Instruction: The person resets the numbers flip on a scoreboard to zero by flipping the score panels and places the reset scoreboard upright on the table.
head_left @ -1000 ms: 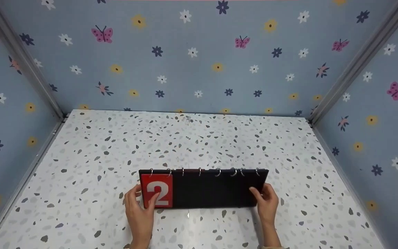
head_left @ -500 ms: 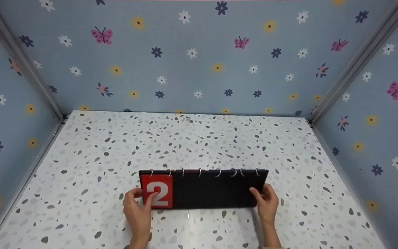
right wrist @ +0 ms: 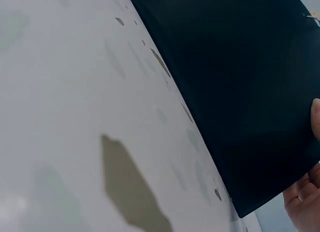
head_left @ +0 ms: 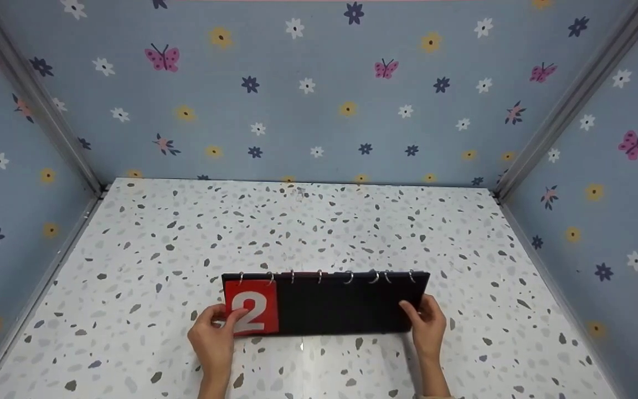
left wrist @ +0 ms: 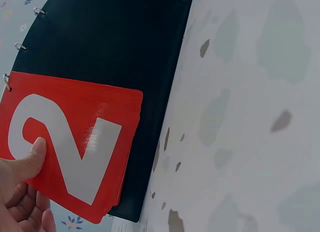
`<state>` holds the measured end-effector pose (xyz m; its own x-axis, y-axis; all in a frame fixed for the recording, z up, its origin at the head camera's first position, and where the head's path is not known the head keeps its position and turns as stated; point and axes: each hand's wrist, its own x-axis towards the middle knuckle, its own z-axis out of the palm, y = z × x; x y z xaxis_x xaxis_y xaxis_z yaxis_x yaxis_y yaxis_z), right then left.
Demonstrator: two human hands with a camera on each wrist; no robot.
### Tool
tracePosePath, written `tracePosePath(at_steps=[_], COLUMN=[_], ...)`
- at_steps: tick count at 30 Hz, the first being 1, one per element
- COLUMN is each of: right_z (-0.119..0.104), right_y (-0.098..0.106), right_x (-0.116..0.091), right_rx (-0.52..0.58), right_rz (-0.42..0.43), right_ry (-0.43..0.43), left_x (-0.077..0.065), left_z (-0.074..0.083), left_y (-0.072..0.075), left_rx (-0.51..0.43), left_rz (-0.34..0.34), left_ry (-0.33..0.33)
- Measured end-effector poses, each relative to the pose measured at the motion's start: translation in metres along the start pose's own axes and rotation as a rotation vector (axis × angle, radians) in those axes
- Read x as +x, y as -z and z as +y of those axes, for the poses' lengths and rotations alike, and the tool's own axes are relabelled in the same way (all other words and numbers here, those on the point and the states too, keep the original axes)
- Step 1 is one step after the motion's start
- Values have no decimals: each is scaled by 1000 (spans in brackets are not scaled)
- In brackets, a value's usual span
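1. Ring-bound flip board (head_left: 346, 305): stands tilted on the near part of the speckled tabletop (head_left: 274, 233).
2. At far left, left hand (head_left: 211, 335): pinches the red card stack (left wrist: 80, 127), thumb over the numeral 2; hard to tell whether gripping the board too. Apparently done here: 2 facing front. Left: release, not yet made.
3. Across the middle, below metal rings (head_left: 348, 278): plain black, no numeral showing.
4. At right, right hand (head_left: 428, 327): grips the board's end, thumb in front; seemingly just steadying, likewise not released.
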<state>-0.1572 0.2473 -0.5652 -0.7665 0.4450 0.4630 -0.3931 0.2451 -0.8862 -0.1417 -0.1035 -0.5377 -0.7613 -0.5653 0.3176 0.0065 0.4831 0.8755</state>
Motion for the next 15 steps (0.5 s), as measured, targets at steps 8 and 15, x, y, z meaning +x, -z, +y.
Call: tracePosePath(at_steps=[8,15], right_z=[-1,5], right_y=[0,1], right_x=[0,0], right_rx=[-5,-1], right_rz=[3,3], right_ry=[-17,-14], left_x=[-3,-8], left_z=[-20,-35], left_y=[-2,-4], left_rx=[57,245], left_rz=[5,-90], left_ry=[-85,-9])
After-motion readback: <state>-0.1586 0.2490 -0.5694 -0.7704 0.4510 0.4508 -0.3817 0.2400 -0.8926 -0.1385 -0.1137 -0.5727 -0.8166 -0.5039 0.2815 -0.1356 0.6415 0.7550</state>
